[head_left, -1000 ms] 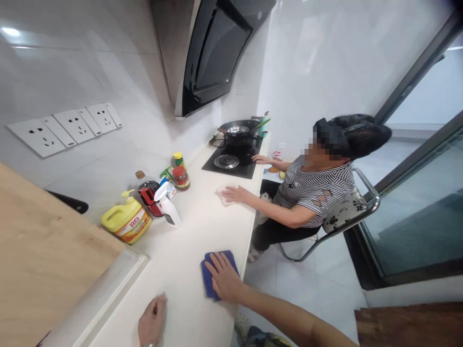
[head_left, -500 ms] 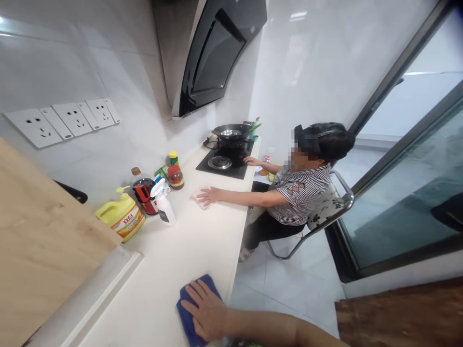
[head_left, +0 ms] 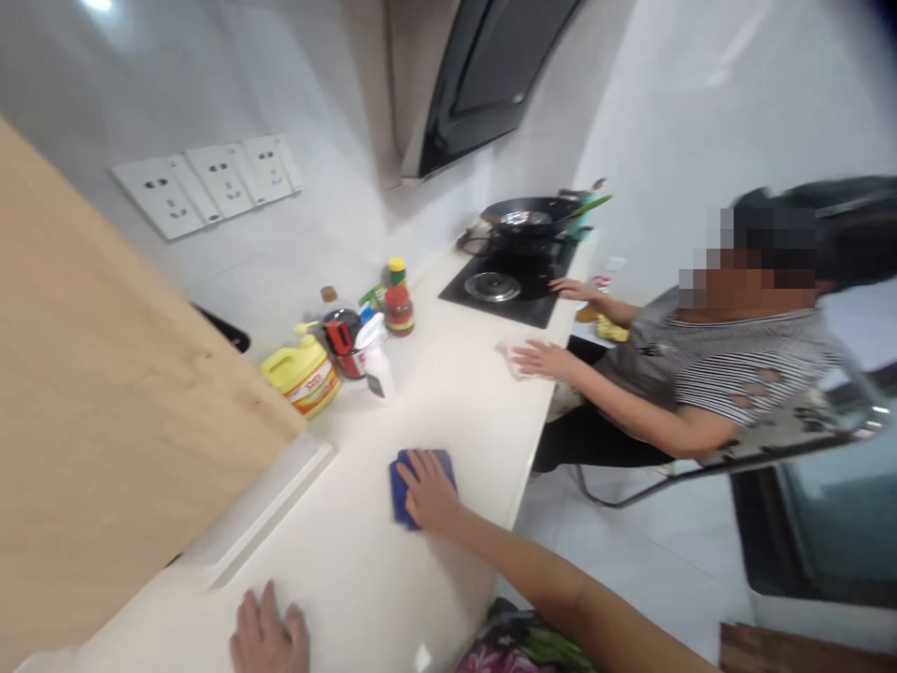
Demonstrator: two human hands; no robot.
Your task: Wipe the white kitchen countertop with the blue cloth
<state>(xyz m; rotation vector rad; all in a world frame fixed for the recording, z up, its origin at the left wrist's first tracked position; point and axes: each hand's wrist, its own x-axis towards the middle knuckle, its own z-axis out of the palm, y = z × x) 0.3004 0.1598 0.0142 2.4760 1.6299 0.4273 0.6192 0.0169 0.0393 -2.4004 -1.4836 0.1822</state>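
Note:
My right hand [head_left: 433, 494] presses a folded blue cloth [head_left: 403, 500] against the white countertop [head_left: 364, 561], its fingers over the cloth's top. At the bottom edge of the view my left hand [head_left: 270, 636] is palm down on or just over the counter, fingers somewhat apart and nothing under them that I can see. A white spray bottle [head_left: 378, 365] stands beyond the cloth, beside a yellow pump jug [head_left: 305, 379]. Farther along, a seated person's hand [head_left: 543, 359] rests on a pale pink cloth [head_left: 514, 355].
Along the wall stand a dark bottle with a red label [head_left: 343, 341] and a red-lidded jar [head_left: 399, 313]. A black cooktop [head_left: 483, 285] with a wok [head_left: 529, 215] lies at the far end under a range hood [head_left: 491, 84]. A wooden panel [head_left: 126, 421] borders the left.
My right hand and the blue cloth have slid farther along the counter. My left hand has come into view. The seated person's hand and pink cloth are nearer the counter's front edge. My view has shifted.

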